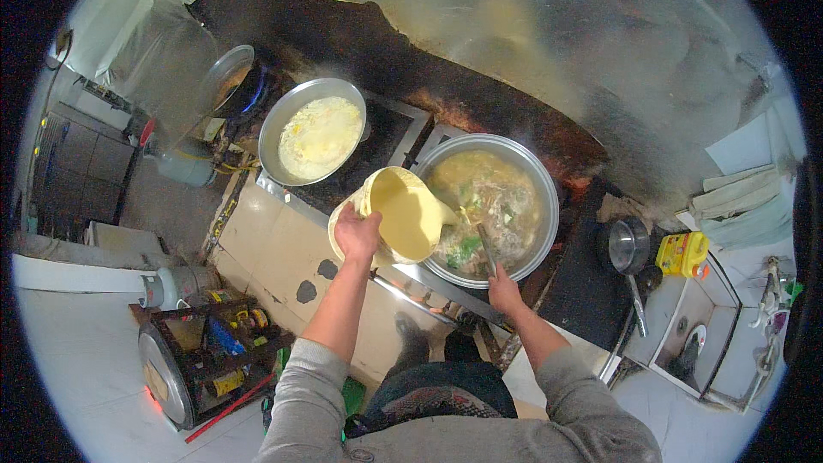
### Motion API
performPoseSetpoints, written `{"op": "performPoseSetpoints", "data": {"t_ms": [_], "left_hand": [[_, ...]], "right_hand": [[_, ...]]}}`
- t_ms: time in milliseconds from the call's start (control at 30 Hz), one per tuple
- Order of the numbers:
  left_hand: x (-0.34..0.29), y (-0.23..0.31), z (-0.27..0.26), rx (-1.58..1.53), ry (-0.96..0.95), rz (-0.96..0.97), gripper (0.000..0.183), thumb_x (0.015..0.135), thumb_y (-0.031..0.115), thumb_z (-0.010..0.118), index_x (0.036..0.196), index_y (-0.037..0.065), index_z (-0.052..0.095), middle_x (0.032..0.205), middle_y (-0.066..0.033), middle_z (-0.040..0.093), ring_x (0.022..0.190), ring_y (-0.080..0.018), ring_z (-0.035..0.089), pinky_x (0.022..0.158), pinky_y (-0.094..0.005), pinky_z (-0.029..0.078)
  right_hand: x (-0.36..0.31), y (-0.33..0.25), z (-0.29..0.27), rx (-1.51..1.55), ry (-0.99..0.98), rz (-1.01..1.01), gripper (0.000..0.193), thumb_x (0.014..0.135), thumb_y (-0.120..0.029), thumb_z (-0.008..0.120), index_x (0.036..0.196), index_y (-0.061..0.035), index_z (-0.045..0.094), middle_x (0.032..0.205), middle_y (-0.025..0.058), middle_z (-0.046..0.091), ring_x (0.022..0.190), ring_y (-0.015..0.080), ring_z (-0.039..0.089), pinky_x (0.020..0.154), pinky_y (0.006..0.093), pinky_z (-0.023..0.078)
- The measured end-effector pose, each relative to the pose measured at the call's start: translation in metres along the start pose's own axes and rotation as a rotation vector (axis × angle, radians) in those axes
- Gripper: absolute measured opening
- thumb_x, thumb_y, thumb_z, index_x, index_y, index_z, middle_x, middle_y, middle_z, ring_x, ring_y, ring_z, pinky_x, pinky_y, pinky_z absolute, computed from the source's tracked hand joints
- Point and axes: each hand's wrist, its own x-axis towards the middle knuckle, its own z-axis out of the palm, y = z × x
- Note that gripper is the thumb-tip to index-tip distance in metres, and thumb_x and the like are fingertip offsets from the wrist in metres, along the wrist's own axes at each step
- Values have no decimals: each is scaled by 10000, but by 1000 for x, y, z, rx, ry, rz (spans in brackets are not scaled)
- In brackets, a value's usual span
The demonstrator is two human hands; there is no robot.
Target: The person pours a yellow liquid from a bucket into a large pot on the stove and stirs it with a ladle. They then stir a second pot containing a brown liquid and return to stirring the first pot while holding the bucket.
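My left hand [357, 236] is closed on a pale yellow plastic jug [375, 189], tilted right with its spout over the near left rim of a large metal pot [551, 197]. Pale liquid shows inside the jug. Steaming broth [480, 173] with meat-like pieces and green leaves is in the pot. My right hand [506, 291] grips the handle of a long stirring utensil [487, 249] over the pot's near rim; its lower end is hidden in the broth, so its kind is unclear.
A wide metal pan [267, 139] of pale yellow food stands left on the stove. Farther left, a smaller pot [231, 86] sits over a blue flame. At right are a saucepan [628, 246], a yellow jug-shaped container [682, 255] and a sink [699, 326]. Gas cylinders [176, 287] stand at left.
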Motion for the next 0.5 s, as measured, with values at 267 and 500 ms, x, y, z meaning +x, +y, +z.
{"op": "performPoseSetpoints", "data": {"t_ms": [267,500], "left_hand": [[4,2,2,59,8,23,767,685,274,744,1296,-126,510,1194,-250,644,1052,-289,662,942,-313,489],[-2,18,3,-21,80,82,733,661,224,753,1249,-156,535,1010,-246,699,922,-281,696,864,-318,523]], "right_hand": [[-1,-1,-2,-213,-68,-160,626,944,-233,486,1492,-22,267,1176,321,591,1091,468,570,894,494,467],[7,-3,1,-129,-238,76,615,942,-226,496,1500,-71,287,1177,326,589,1010,471,600,851,511,481]]}}
